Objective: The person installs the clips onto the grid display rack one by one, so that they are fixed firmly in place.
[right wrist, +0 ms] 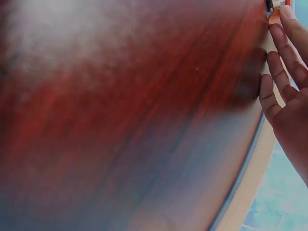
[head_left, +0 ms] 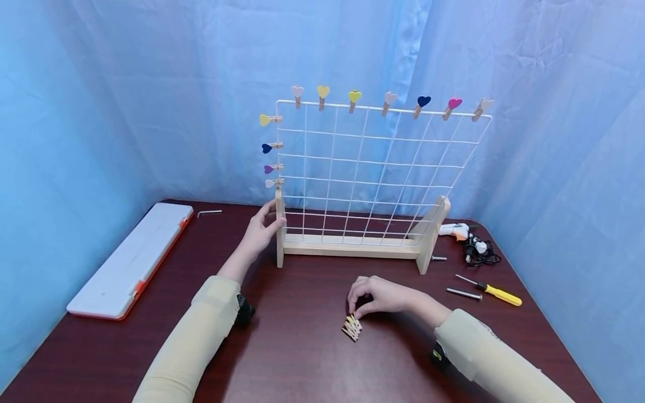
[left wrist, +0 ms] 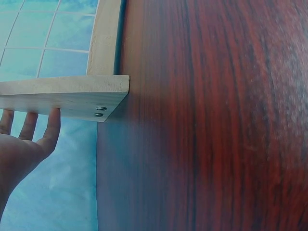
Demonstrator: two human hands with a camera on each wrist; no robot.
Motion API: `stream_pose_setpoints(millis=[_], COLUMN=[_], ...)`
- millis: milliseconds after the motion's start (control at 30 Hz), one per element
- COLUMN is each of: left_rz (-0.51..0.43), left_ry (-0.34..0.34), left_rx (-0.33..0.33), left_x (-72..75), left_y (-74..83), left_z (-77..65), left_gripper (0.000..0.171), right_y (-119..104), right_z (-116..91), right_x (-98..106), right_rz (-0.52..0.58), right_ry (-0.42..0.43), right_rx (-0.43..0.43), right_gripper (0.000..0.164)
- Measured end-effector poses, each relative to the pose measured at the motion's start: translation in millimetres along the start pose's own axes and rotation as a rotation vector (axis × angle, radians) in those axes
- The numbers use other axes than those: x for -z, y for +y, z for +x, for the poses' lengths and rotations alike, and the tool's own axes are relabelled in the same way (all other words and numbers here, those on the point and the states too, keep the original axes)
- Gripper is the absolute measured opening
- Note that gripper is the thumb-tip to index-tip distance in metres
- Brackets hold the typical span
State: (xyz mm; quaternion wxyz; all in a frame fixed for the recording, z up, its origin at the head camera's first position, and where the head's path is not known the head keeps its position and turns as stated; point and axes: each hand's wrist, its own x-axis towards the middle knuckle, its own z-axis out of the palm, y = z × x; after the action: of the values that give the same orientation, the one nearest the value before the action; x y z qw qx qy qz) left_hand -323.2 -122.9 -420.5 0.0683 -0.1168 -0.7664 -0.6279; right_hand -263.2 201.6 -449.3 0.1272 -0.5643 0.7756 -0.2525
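A white wire grid (head_left: 373, 165) stands upright in a wooden stand (head_left: 353, 247). Small clothespins with colored hearts, such as a pink-heart clothespin (head_left: 455, 104) and a navy-heart clothespin (head_left: 267, 148), are clipped along its top and left edges. My left hand (head_left: 261, 226) holds the stand's left side board (left wrist: 72, 91), thumb at its front edge and fingertips against its outer face. My right hand (head_left: 380, 295) reaches down to a small cluster of clothespins (head_left: 351, 331) on the table, thumb and forefinger pinching at its far end. The fingers partly hide the pinched clothespin.
A long white case with orange edging (head_left: 133, 260) lies at the left, with a hex key (head_left: 209, 211) behind it. At the right are a glue gun (head_left: 454, 230) with its black cord (head_left: 481, 254), a yellow-handled screwdriver (head_left: 499, 293) and a long bolt (head_left: 463, 293). Blue curtains surround the table.
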Motion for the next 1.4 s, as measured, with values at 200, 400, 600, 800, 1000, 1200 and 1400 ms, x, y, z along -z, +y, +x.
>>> stream_pose_setpoints(millis=[200, 400, 600, 800, 1000, 1200, 1400], left_rz=[-0.003, 0.000, -0.016, -0.053, -0.019, -0.002, -0.013], left_ry=[0.006, 0.003, -0.012, -0.023, -0.007, 0.000, -0.013], left_rx=[0.000, -0.002, 0.010, 0.021, 0.011, 0.001, 0.007], left_x=[-0.1, -0.4, -0.7, 1.1, 0.3, -0.6, 0.0], left_y=[-2.1, -3.4, 2.5, 14.1, 2.3, -3.0, -3.4], left_z=[1.4, 2.1, 1.3, -3.2, -1.2, -0.7, -0.1], left_gripper=[0.059, 0.060, 0.059, 0.058, 0.058, 0.058, 0.059], right_y=[-4, -12, -38, -83, -94, -92, -82], right_z=[-1, -9, -22, -36, -58, -79, -87], right_x=[11, 33, 70, 120, 154, 180, 204], right_rz=[0.058, 0.047, -0.059, -0.134, -0.185, -0.149, -0.091], right_ry=[-0.028, 0.068, 0.289, 0.569, 0.895, 1.188, 1.486], right_rx=[-0.109, -0.131, -0.199, -0.282, -0.289, -0.305, -0.357], right_gripper=[0.006, 0.003, 0.006, 0.008, 0.011, 0.014, 0.021])
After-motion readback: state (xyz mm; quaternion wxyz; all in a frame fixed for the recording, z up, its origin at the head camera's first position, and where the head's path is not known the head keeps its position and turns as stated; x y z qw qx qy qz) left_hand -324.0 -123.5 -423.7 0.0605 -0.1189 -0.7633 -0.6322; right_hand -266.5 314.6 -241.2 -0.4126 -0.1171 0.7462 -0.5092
